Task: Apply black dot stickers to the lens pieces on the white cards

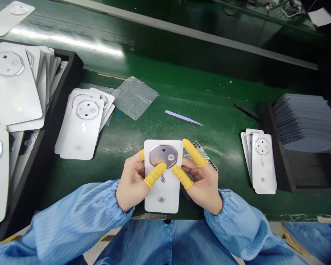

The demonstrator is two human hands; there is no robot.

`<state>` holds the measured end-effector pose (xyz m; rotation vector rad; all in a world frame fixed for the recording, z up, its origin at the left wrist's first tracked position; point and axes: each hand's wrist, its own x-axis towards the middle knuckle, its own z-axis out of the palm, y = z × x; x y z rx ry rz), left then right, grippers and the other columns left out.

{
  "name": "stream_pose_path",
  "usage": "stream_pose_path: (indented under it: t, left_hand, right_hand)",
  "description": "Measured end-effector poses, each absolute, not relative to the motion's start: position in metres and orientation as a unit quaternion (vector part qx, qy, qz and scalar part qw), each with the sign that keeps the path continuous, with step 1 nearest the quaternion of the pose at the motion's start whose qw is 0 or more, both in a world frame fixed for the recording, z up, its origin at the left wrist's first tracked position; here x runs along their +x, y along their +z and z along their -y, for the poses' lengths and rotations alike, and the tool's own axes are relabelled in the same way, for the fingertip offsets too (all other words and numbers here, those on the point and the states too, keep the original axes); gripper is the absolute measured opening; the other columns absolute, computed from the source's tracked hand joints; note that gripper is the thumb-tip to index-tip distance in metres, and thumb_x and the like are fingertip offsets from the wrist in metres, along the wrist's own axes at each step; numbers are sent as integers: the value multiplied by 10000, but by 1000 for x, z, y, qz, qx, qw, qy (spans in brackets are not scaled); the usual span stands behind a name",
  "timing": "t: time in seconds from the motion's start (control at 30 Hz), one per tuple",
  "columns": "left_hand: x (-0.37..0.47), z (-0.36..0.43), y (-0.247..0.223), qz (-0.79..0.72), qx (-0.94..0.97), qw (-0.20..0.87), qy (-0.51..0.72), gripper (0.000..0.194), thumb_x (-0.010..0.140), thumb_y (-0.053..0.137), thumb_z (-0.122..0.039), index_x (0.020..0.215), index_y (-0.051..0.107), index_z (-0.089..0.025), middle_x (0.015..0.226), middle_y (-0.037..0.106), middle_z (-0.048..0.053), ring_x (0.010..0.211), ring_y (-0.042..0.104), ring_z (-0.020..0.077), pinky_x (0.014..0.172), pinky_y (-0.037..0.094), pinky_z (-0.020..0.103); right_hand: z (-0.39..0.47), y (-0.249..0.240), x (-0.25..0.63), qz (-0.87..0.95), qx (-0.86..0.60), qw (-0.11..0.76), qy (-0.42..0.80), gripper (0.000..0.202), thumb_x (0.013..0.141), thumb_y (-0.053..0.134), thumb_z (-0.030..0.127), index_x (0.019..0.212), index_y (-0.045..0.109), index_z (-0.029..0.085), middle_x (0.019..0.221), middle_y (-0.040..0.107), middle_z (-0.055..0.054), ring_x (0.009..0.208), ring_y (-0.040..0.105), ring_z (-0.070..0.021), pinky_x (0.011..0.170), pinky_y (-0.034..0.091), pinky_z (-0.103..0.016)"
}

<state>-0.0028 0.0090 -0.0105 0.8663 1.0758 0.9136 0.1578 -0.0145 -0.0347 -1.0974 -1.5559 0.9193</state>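
A white rounded panel (162, 198) with an octagonal grey ring near its top is held upright in front of me. My left hand (138, 180) grips its left side, the yellow-capped thumb on the ring's lower edge and the other fingers behind. On the right side my right hand (201, 180) holds it too, thumb just below the ring and a yellow-capped index finger at the top right corner. Behind my right hand lies a strip with black dots (204, 154), partly hidden. Purple tweezers (183, 117) rest on the green table beyond.
Similar white panels (82, 136) are stacked at the left, beside a black tray (48, 147) full of them. Bubble wrap (136, 97) lies behind. At the right are another panel stack (263, 165), black tweezers (246, 111) and a black box (281, 165) with grey sheets (306, 121).
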Motion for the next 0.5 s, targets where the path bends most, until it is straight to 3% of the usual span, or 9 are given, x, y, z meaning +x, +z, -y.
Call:
stream_pose_path:
  t: [0.2, 0.27, 0.4, 0.5]
  left_hand:
    - [-10, -15, -11, -448, 424, 678, 399, 254, 729, 769, -247, 923, 652, -131, 800, 759, 47, 653, 710, 173, 562, 592, 230]
    - [-13, -15, -8, -461, 425, 657, 419, 265, 713, 787, -238, 923, 665, -131, 802, 762, 38, 654, 707, 166, 563, 590, 215]
    - [-18, -20, 0, -562, 358, 584, 464, 334, 667, 828, -228, 932, 653, -124, 736, 754, 7, 612, 692, 162, 552, 591, 231]
    - [-21, -27, -1, -576, 369, 575, 450, 443, 690, 814, -261, 1054, 617, -103, 749, 747, 17, 626, 695, 170, 561, 590, 246]
  right_hand:
    - [10, -34, 160, 672, -434, 463, 381, 573, 958, 487, 239, 1481, 254, 259, 1097, 727, -44, 872, 738, -156, 723, 643, -274]
    - [7, -29, 170, 697, -439, 438, 360, 602, 953, 501, 255, 1490, 228, 248, 1147, 707, -59, 953, 718, -163, 803, 627, -304]
    - [11, -27, 203, 706, -567, 378, 195, 550, 872, 633, 297, 1382, 438, 230, 1327, 585, -123, 1254, 544, -254, 1043, 461, -518]
    - [20, -41, 225, 699, -648, 300, 24, 403, 806, 706, 326, 1178, 606, 207, 1426, 474, -164, 1352, 408, -348, 1033, 352, -680]
